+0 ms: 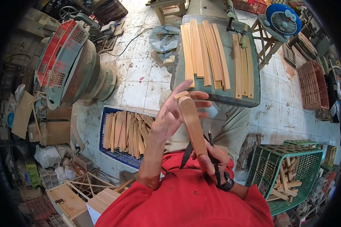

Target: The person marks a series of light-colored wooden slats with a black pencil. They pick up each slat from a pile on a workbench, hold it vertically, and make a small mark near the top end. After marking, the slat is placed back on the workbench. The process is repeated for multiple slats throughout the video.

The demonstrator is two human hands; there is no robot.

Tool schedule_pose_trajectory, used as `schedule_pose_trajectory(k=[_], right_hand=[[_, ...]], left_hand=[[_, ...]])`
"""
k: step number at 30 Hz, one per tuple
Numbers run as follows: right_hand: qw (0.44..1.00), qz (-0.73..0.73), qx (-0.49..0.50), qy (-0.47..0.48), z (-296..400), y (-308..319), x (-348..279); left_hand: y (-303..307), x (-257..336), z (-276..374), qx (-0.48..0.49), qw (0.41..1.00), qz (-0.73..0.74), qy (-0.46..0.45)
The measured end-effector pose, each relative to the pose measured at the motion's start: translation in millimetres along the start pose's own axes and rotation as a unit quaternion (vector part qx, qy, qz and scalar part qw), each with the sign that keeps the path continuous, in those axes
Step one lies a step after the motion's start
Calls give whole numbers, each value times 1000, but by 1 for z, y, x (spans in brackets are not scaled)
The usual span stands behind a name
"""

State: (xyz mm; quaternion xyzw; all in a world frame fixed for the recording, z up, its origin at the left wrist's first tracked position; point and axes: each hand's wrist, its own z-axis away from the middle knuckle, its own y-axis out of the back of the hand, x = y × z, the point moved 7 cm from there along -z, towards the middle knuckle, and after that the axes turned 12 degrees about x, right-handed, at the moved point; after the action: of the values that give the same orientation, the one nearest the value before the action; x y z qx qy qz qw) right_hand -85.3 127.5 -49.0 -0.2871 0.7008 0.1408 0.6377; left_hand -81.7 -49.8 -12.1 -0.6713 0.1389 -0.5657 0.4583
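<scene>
My right hand (216, 159) grips the lower end of a long wooden piece (193, 124) with a rounded top, held up before my chest. A black pen (211, 139) sits between the fingers of that same hand, tip upward. My left hand (172, 113) is spread beside the upper end of the piece, fingers apart; whether it touches the wood is unclear. A small thin wooden block (181, 94) lies at the rounded end. Beyond the hands, several slightly curved wooden strips (197, 51) rest in a group on a green-topped table (216, 95), with more strips (237, 68) at its right.
A blue plastic crate (120, 159) of wooden strips stands on the floor at the left. At the lower right is a green crate (309, 161) with wood pieces. A large machine (88, 71) stands upper left, and a blue fan (284, 22) upper right.
</scene>
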Motion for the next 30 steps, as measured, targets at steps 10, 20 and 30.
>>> schedule_pose_trajectory(k=[10,20,30], right_hand=[[1000,0,8,0,-2,-1,0],[996,19,84,21,-54,20,-23],[990,-48,-42,123,-140,-5,-116]], left_hand=[[-26,20,32,153,952,-263,-30],[-16,17,28,144,956,-253,-39],[-40,17,29,92,967,-235,-23]])
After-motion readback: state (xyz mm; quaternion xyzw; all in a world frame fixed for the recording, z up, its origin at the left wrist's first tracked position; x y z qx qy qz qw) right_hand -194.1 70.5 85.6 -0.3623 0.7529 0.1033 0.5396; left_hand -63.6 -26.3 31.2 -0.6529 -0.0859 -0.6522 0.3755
